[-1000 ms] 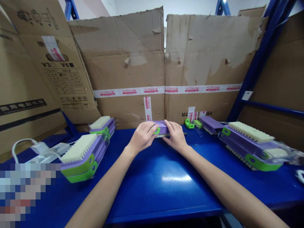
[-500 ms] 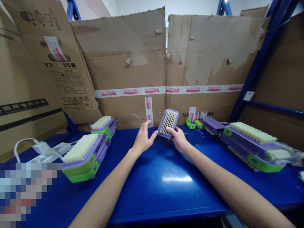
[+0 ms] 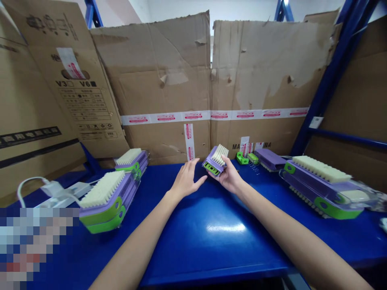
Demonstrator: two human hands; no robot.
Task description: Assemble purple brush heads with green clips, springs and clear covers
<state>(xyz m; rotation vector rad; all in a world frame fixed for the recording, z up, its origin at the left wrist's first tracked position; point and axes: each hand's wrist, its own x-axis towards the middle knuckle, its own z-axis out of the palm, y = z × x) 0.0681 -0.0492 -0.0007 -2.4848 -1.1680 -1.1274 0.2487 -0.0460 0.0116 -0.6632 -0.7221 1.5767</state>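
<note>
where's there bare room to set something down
Widest: the blue table between the forearms, this side of the held brush. Smaller: between each forearm and the brushes outward of it. Crowded: back right by the green bracket, far left by the white plug.

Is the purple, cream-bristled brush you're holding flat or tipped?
Tipped. The purple, cream-bristled brush slants in the right hand; its green end slopes down rightward.

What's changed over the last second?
Left hand let go of the brush, now open beside it. Right hand kept hold and turned it over: bristles were down, now up, green end toward the camera. Left brushes, right brush and green bracket stayed put.
</note>
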